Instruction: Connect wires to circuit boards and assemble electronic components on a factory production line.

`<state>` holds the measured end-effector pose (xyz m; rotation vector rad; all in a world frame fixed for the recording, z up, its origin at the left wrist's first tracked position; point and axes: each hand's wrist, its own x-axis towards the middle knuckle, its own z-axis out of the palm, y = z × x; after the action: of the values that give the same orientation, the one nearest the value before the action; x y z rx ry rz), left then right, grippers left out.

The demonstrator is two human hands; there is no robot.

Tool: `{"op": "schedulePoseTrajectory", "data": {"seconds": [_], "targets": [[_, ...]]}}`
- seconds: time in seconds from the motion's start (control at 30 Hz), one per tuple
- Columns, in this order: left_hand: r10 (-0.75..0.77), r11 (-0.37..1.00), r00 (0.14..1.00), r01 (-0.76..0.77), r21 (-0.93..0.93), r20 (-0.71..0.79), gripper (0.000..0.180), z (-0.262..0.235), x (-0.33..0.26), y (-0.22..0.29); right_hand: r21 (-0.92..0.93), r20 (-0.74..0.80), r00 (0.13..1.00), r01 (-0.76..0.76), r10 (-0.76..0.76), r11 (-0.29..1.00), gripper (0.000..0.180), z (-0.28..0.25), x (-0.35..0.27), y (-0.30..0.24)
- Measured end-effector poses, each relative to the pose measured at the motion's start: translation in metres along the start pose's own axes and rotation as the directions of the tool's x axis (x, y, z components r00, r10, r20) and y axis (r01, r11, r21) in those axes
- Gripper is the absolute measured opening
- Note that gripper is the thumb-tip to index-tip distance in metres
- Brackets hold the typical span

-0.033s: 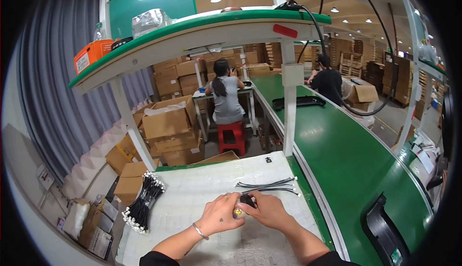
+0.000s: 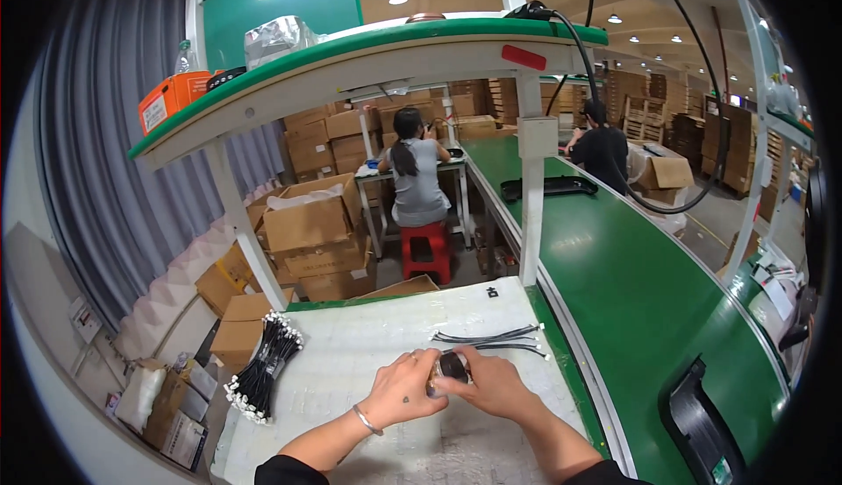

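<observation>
Over the white-covered worktop (image 2: pixel 351 432), both my hands are closed round one small object (image 2: pixel 453 366), dark on top with a clear, shiny side. My fingers cover much of it, and its kind cannot be made out. My left hand (image 2: pixel 403 388) grips it from the left, thumb and fingertips against its side. On the other side, my right hand (image 2: pixel 493 385) pinches it between thumb and fingers. Just beyond my hands lie a few loose black cables (image 2: pixel 487 339) with white connectors. To the left rests a thick bundle of similar black cables (image 2: pixel 267 367), bound round its middle.
A small black part (image 2: pixel 492 292) lies at the worktop's far edge. Right of it runs a green conveyor belt (image 2: pixel 614 283) carrying black plastic housings (image 2: pixel 693 419). A raised shelf (image 2: pixel 368 46) spans the front. Cardboard boxes (image 2: pixel 311 231) and two people sit or stand beyond.
The small object has turned slightly in my fingers: its dark top shows more, and a yellow spot on its near side is less visible. The whole view has shifted a little.
</observation>
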<state>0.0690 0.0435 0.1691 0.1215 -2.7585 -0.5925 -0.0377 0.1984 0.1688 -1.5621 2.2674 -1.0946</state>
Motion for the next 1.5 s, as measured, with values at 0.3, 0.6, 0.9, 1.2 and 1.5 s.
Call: {"op": "schedulePoseTrajectory", "data": {"seconds": [0.3, 0.6, 0.9, 1.2, 1.5], "targets": [[0.073, 0.985, 0.997, -0.074, 0.159, 0.007, 0.054, -0.007, 0.005, 0.021, 0.130, -0.043, 0.999, 0.030, -0.024, 0.991, 0.076, -0.007, 0.000, 0.030], [0.280, 0.751, 0.694, -0.589, -0.300, -0.663, 0.047, -0.252, 0.097, 0.097, 0.384, -0.236, 0.959, -0.055, 0.155, 0.922, 0.040, 0.009, 0.026, 0.100], [0.184, 0.927, 0.629, 0.145, 0.347, -0.755, 0.098, -0.376, 0.224, 0.055, 0.133, 0.059, 0.997, -0.059, 0.051, 0.989, 0.027, 0.030, 0.021, 0.075], [0.555, 0.722, 0.281, 0.305, 0.621, -0.783, 0.091, -0.356, 0.194, 0.043, 0.176, -0.052, 0.997, 0.060, -0.051, 0.983, 0.040, 0.029, 0.025, 0.083], [0.190, 0.891, 0.961, -0.255, -0.375, -0.201, 0.022, -0.002, 0.046, 0.013, 0.432, -0.072, 0.997, 0.066, -0.038, 0.899, 0.060, -0.012, 0.001, 0.036]]}}
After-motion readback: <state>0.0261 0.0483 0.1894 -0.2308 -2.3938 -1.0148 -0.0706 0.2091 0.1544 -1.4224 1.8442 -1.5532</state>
